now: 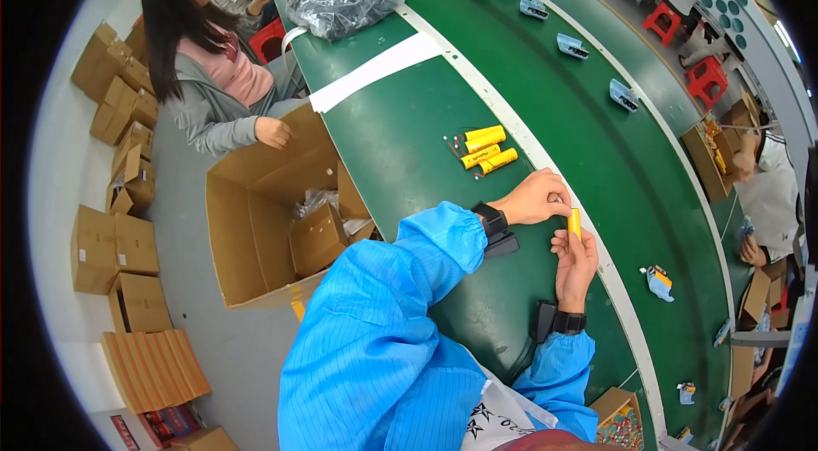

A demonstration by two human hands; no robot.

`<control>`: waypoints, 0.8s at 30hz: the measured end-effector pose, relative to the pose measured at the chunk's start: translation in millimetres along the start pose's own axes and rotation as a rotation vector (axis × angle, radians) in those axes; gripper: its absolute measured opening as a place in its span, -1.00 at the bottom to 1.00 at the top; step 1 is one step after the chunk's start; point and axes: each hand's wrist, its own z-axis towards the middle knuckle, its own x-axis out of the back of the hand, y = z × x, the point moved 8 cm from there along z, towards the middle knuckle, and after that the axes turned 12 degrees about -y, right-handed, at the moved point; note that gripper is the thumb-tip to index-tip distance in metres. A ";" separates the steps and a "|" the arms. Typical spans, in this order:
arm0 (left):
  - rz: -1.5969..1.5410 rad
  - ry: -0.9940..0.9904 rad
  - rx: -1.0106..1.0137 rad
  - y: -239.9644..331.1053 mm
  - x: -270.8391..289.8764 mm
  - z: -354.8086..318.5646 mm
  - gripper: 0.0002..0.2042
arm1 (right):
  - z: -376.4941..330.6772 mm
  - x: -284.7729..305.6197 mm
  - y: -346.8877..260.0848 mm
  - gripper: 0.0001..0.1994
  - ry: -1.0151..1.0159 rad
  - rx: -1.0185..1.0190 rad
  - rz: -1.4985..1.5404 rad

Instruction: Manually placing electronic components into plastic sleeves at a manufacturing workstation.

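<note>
Upright in my right hand point(576, 270) is a yellow cylindrical battery pack point(575, 224), with the fingers closed round its lower part. My left hand point(537, 197) is closed in a pinch at the upper end of the same pack; whether it also grips a wire there is too small to tell. Both hands are above the green bench top, close to the pale rail point(609, 268). Beyond my left hand, several more yellow battery packs point(482, 150) with thin wires lie side by side on the bench.
A large open carton point(243, 234) stands left of the bench, with a seated person point(226, 68) behind it. Farther back are white paper point(375, 72) and a grey plastic bag point(345, 1). Blue parts point(659, 282) sit on the green conveyor point(635, 187). A box of small parts point(620, 425) is near my right elbow.
</note>
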 end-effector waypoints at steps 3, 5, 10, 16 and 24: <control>-0.278 -0.017 0.112 -16.2 -12.8 -2.1 -0.86 | 0.5 1.3 0.8 -0.84 -0.003 -0.012 -0.004; -0.344 -0.014 0.124 -18.7 -18.5 0.9 -0.87 | -0.7 5.2 -1.9 -0.84 0.009 0.001 -0.019; -0.435 -0.066 0.153 -19.2 -23.5 -2.4 -0.90 | -1.2 1.9 0.0 -0.87 0.009 0.003 -0.020; -0.393 -0.166 0.137 -11.7 -27.5 0.1 -0.93 | -0.2 1.2 3.8 -0.87 -0.040 -0.028 -0.018; -0.464 -0.222 0.101 -14.5 -34.0 -1.6 -0.94 | -2.6 -3.3 4.9 -0.83 -0.077 -0.025 -0.054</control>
